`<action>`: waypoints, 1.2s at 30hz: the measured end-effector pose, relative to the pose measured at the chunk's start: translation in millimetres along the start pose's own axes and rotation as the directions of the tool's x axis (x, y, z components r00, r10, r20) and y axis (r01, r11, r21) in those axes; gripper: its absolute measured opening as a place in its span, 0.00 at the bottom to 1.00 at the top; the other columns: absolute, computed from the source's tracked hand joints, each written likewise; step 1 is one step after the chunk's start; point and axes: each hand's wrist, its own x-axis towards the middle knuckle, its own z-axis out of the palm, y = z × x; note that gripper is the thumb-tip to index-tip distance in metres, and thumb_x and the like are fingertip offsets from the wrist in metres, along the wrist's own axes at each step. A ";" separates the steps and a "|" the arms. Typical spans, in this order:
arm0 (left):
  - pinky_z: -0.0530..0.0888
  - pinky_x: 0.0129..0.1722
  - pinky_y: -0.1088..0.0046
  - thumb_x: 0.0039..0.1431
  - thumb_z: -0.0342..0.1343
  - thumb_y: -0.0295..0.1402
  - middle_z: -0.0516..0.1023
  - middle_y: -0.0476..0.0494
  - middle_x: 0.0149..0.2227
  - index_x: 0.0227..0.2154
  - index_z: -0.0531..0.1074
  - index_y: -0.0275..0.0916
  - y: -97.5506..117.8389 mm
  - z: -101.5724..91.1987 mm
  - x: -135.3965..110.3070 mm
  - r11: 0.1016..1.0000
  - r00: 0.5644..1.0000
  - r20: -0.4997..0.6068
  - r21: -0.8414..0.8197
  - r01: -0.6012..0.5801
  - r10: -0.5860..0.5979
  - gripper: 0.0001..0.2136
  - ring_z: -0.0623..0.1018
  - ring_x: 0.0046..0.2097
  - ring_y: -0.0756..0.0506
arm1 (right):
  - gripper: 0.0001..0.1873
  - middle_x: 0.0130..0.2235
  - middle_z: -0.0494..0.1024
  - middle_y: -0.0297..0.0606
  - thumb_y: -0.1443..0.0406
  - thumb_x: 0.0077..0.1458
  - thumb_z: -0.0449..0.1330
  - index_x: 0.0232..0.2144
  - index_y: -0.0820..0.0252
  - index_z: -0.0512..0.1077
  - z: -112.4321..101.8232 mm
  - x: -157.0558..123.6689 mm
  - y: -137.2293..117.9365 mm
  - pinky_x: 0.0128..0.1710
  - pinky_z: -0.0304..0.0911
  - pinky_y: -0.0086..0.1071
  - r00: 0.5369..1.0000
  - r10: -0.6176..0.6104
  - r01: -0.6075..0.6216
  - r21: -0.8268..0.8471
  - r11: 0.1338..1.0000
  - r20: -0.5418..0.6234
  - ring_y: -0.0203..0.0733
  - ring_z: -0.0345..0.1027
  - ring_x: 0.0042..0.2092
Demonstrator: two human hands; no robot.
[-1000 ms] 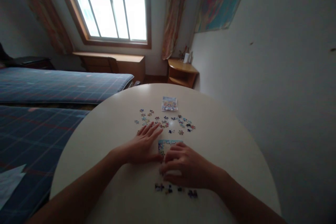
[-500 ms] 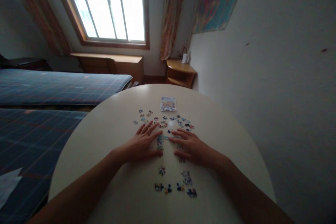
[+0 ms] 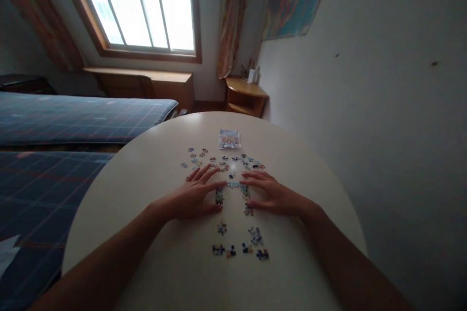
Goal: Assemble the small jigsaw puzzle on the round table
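Observation:
My left hand (image 3: pixel 197 192) lies flat with fingers spread, its thumb and forefinger beside the left strip of joined puzzle pieces (image 3: pixel 219 196). My right hand (image 3: pixel 270 192) rests opposite, fingers stretched out along the right strip of puzzle pieces (image 3: pixel 246 199). A light blue row of puzzle pieces (image 3: pixel 232 184) spans the top between the two forefingers. Nearer me lie separate pieces: a single puzzle piece (image 3: pixel 222 228), a joined pair (image 3: pixel 224 250) and a small group (image 3: pixel 256 236). Beyond the fingers, several loose puzzle pieces (image 3: pixel 224 166) are scattered; some are partly hidden by the hands.
A small picture packet (image 3: pixel 229 139) lies toward the far side of the round white table (image 3: pixel 153 141). To the left are beds with plaid blue mattresses (image 3: pixel 73 119). A wooden corner shelf (image 3: pixel 246 88) stands behind the table, and a wall rises on the right.
My right hand has shifted slightly rightward off the right strip, showing more of it and the light blue row. The whole view has moved a little.

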 end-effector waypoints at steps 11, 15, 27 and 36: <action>0.45 0.67 0.48 0.56 0.52 0.61 0.37 0.39 0.72 0.69 0.47 0.43 22.8 -11.8 -6.8 1.000 0.998 0.066 -0.018 0.006 -0.004 0.44 0.38 0.71 0.32 | 0.36 0.62 0.66 0.44 0.47 0.52 0.65 0.59 0.54 0.67 0.4 -3.2 0.8 0.65 0.51 0.47 0.997 0.013 -0.007 0.066 0.998 -0.080 0.48 0.55 0.64; 0.44 0.66 0.46 0.47 0.54 0.67 0.34 0.34 0.71 0.70 0.40 0.39 30.7 -11.7 -14.7 0.999 0.989 0.147 -0.044 -0.001 0.007 0.55 0.36 0.70 0.29 | 0.42 0.63 0.64 0.46 0.44 0.49 0.65 0.61 0.55 0.64 -0.8 -7.4 -5.3 0.65 0.50 0.49 0.996 0.047 -0.045 0.028 0.999 -0.070 0.51 0.54 0.65; 0.44 0.66 0.45 0.43 0.59 0.65 0.39 0.32 0.71 0.70 0.38 0.39 31.0 -9.9 -18.5 0.999 0.984 0.175 -0.053 0.012 -0.002 0.59 0.35 0.70 0.29 | 0.48 0.69 0.50 0.48 0.48 0.52 0.62 0.68 0.56 0.48 28.9 -6.3 -70.9 0.67 0.38 0.52 0.997 -0.066 0.068 -0.073 0.995 0.036 0.56 0.38 0.69; 0.46 0.67 0.49 0.51 0.50 0.67 0.36 0.34 0.71 0.70 0.39 0.38 28.5 -9.3 -14.9 0.999 0.990 0.137 -0.037 0.038 -0.033 0.53 0.36 0.70 0.31 | 0.29 0.59 0.65 0.48 0.58 0.55 0.60 0.57 0.59 0.61 29.6 -5.6 -62.1 0.66 0.44 0.49 0.988 -0.120 0.108 -0.127 0.986 -0.096 0.51 0.48 0.66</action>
